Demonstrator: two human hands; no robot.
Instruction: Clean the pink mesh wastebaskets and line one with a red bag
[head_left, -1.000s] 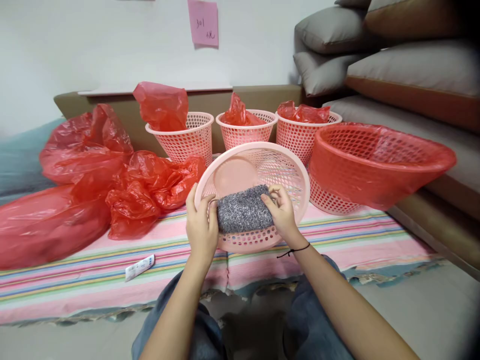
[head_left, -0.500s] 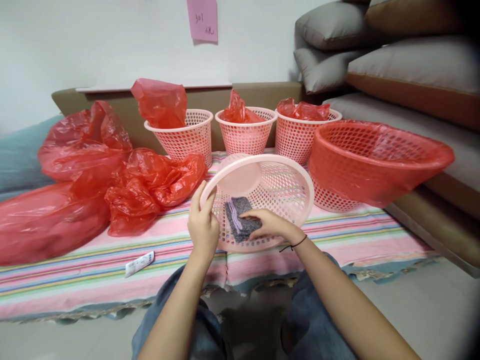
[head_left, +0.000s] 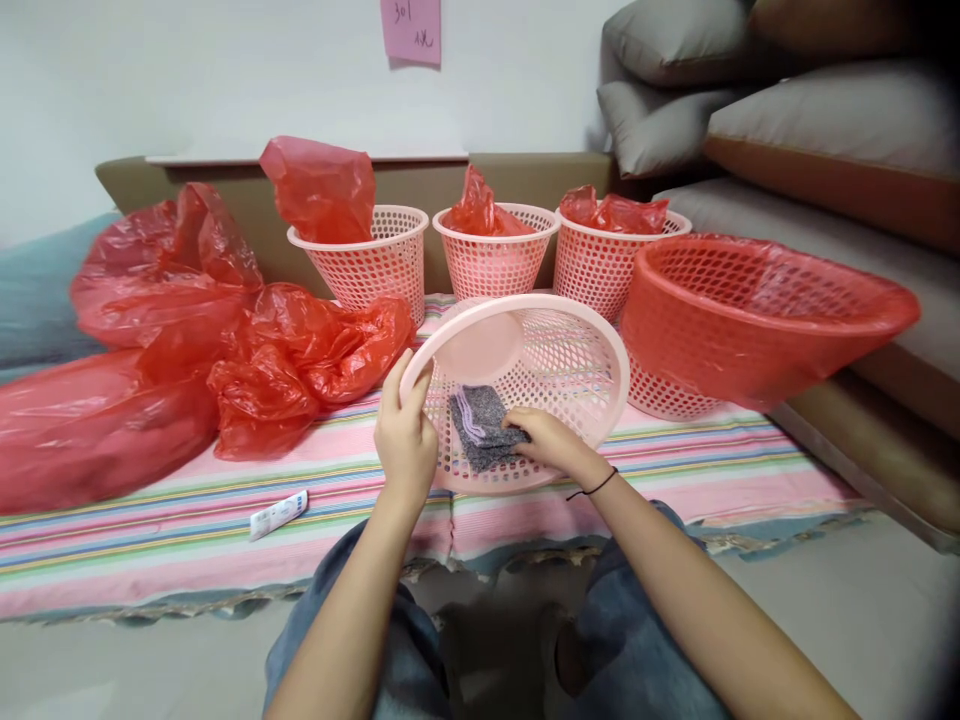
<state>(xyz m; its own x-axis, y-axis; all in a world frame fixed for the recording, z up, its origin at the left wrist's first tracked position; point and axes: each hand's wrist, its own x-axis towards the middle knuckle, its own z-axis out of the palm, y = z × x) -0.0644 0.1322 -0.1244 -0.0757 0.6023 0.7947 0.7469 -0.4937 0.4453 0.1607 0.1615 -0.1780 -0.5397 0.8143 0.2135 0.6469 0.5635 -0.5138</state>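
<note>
With the left hand (head_left: 406,435) clasping the rim of a tilted pink basket (head_left: 577,375), a person rests the curled right hand (head_left: 551,440) on folded grey fabric (head_left: 484,412) inside, any finger pinch unclear; steady tilt and light touch should keep it neat. Behind, three baskets (head_left: 491,268) hold crumpled red bags (head_left: 480,207).

Single head-height view, facing forward-down

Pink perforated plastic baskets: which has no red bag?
The tilted pink basket in the left hand, folded grey fabric inside; the other four carry red plastic bags.
</note>
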